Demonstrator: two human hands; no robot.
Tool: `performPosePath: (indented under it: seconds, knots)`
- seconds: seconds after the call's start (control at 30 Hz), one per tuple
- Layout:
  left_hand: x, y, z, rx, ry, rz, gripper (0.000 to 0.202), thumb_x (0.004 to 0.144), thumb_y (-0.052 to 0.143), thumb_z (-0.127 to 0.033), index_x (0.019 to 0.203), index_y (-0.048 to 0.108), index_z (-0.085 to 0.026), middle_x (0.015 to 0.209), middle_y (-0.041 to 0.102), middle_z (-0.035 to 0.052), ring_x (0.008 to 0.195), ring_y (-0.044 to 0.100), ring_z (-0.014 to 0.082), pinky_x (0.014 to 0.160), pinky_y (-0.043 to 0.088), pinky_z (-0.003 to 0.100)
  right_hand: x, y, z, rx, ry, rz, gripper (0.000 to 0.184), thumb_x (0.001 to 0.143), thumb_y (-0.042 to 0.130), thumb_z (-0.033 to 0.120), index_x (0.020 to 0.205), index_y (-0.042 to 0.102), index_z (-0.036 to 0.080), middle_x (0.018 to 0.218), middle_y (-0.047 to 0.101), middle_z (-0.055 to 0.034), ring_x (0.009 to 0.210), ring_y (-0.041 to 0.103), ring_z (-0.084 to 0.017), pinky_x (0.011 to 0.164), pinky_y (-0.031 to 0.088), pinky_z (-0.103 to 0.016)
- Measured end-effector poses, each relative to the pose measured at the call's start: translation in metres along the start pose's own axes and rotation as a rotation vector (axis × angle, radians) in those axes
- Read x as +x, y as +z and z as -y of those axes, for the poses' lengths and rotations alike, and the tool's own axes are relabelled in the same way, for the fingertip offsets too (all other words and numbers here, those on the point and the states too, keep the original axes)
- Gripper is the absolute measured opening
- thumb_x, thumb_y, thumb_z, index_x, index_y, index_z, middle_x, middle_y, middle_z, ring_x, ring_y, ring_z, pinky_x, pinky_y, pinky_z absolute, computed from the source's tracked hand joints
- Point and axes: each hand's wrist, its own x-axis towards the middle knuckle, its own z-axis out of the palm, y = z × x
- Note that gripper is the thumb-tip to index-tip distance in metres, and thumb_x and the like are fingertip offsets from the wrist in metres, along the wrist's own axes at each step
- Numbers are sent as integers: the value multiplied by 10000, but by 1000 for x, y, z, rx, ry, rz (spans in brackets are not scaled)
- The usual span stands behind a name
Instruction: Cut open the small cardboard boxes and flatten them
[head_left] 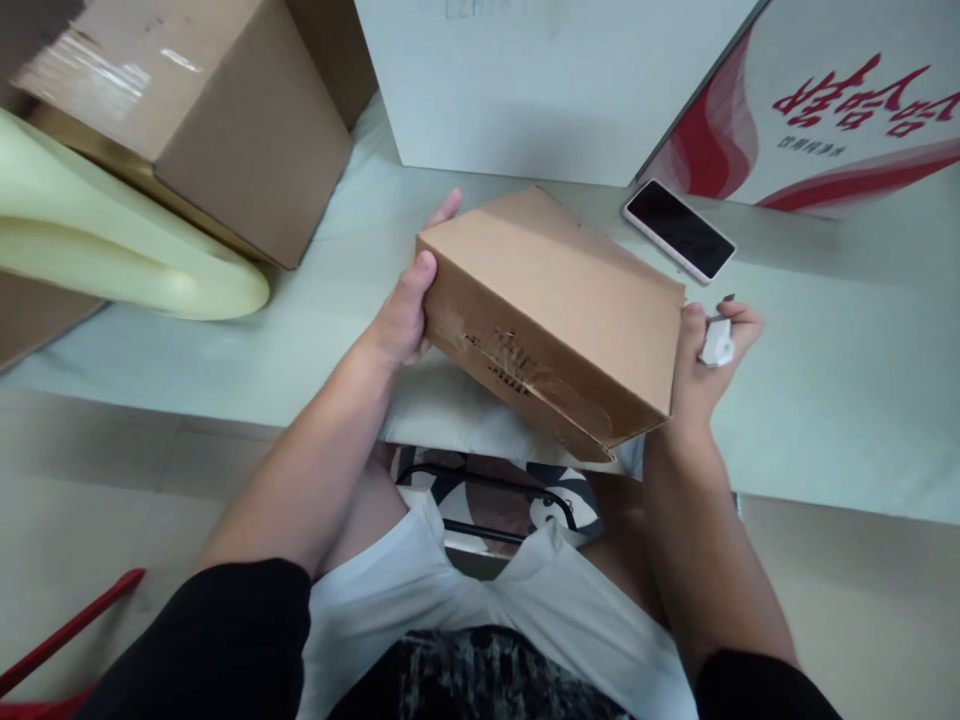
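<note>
A small brown cardboard box [551, 310] with torn tape on its near side is held tilted above the pale table [825, 400]. My left hand [409, 300] grips its left end, thumb on top and fingers behind. At the box's right end is my right hand [705, 355], its palm pressed against the cardboard. The fingers of that hand are closed on a small white tool [718, 342], which looks like a cutter.
A phone [679, 230] lies face up just behind the box. A large cardboard box [202, 110] and a pale yellow plastic shape [112, 250] sit at the left. A white panel [540, 80] and a red-and-white carton [840, 110] stand at the back.
</note>
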Motion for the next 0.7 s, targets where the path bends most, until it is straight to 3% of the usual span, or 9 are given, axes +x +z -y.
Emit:
performPosePath:
  seconds: [0.1, 0.17, 0.27, 0.33, 0.37, 0.43, 0.53, 0.6, 0.7]
  knots:
    - [-4, -2, -1, 0, -3, 105, 946, 708, 601, -950, 1444, 521, -361, 1471, 618, 88, 1467, 527, 396, 1132, 536, 522, 2, 0, -2, -12, -34, -86, 422, 837, 652, 469, 1028, 329, 276, 807, 423, 68, 713, 493, -137, 741, 416, -316]
    - [-5, -1, -1, 11, 20, 127, 922, 718, 588, -950, 1431, 511, -372, 1472, 619, 90, 1437, 555, 396, 1105, 556, 511, 3, -2, -3, 2, -20, -57, 428, 826, 650, 471, 1041, 337, 274, 873, 538, 44, 781, 576, -139, 823, 455, -336]
    - [-4, 2, 1, 57, 95, 72, 895, 757, 522, -955, 1437, 492, -375, 1483, 611, 87, 1444, 542, 397, 1121, 533, 511, 4, -6, -1, 30, -117, -67, 425, 801, 669, 440, 1052, 376, 262, 1034, 662, -21, 1017, 679, -168, 1039, 443, -397]
    - [-2, 5, 2, 85, 160, -19, 875, 795, 472, -945, 1450, 475, -365, 1493, 596, 84, 1469, 516, 385, 1150, 504, 510, 4, -8, 4, 96, -236, -191, 350, 791, 647, 366, 1023, 404, 267, 993, 692, -3, 1044, 698, -170, 1091, 431, -413]
    - [-1, 5, 2, 88, 185, -69, 852, 822, 451, -929, 1455, 462, -360, 1494, 589, 82, 1474, 512, 373, 1164, 492, 508, 3, -7, 7, 157, -278, -257, 281, 798, 609, 349, 987, 417, 272, 884, 686, 28, 950, 709, -167, 1050, 467, -411]
    - [1, 6, 2, 79, 212, -163, 785, 879, 412, -880, 1464, 430, -357, 1491, 576, 78, 1464, 525, 348, 1183, 478, 505, 1, -5, 16, 295, -279, -330, 150, 842, 509, 388, 921, 449, 276, 624, 586, 80, 633, 630, -159, 795, 542, -371]
    - [2, 6, -1, 121, 193, -232, 750, 919, 336, -857, 1484, 385, -368, 1513, 553, 74, 1471, 513, 326, 1205, 463, 503, -6, 1, 33, 429, -184, -302, 318, 880, 417, 558, 936, 535, 267, 466, 411, 99, 398, 369, -135, 418, 327, -271]
    - [1, 7, -4, 127, 168, -255, 760, 904, 329, -874, 1465, 392, -364, 1512, 559, 74, 1485, 496, 324, 1220, 451, 506, -10, 3, 44, 488, -141, -282, 364, 829, 508, 621, 943, 532, 275, 510, 372, 102, 416, 335, -114, 373, 228, -234]
    - [1, 10, -8, -4, 150, -285, 683, 891, 430, -828, 1382, 431, -354, 1467, 597, 64, 1450, 533, 309, 1231, 448, 491, -17, 3, 57, 513, -174, -283, 375, 771, 610, 617, 837, 459, 281, 567, 256, 99, 442, 268, -91, 359, 189, -220]
